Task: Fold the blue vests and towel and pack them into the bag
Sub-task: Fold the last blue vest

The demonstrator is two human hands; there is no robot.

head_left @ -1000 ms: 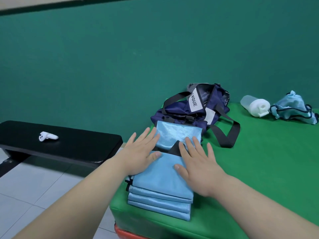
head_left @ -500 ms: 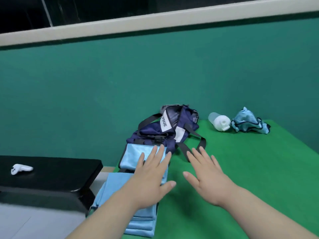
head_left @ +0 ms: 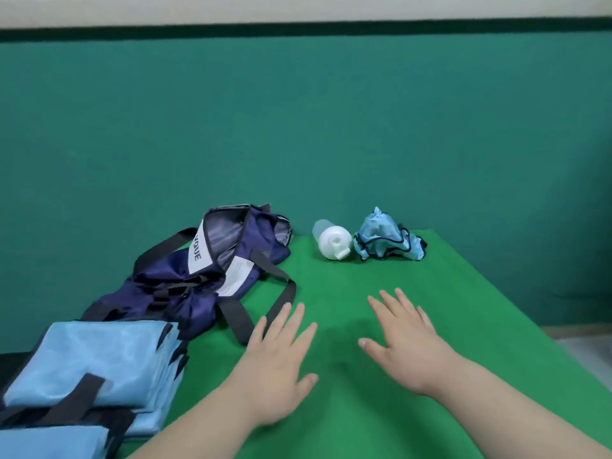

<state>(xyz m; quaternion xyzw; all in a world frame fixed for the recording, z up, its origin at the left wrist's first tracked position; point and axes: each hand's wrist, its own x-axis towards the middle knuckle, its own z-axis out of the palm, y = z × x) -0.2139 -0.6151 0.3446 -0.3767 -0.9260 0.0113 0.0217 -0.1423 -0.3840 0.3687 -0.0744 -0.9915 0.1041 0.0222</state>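
Blue vests (head_left: 96, 366), folded and stacked, lie just in front of the open bag (head_left: 185, 286), likely staged for packing. One crumpled vest (head_left: 385, 235) sits well right of the bag. The left hand (head_left: 275, 362) and right hand (head_left: 404, 346), fingers spread and empty, hover right of the bag, apparently bound for that vest.

Counter (head_left: 430, 293) is showing plain bright green, lower right. Wall (head_left: 298, 127) is reading teal, cream band running along the frame's top. Bag (head_left: 185, 286), centre left, is showing navy, black straps, white label. Folded vests (head_left: 99, 352), lower left, are showing light blue with black trim; crumpled vest (head_left: 384, 236), right of centre, likewise, dark edging. Bottle (head_left: 332, 241) is showing white.
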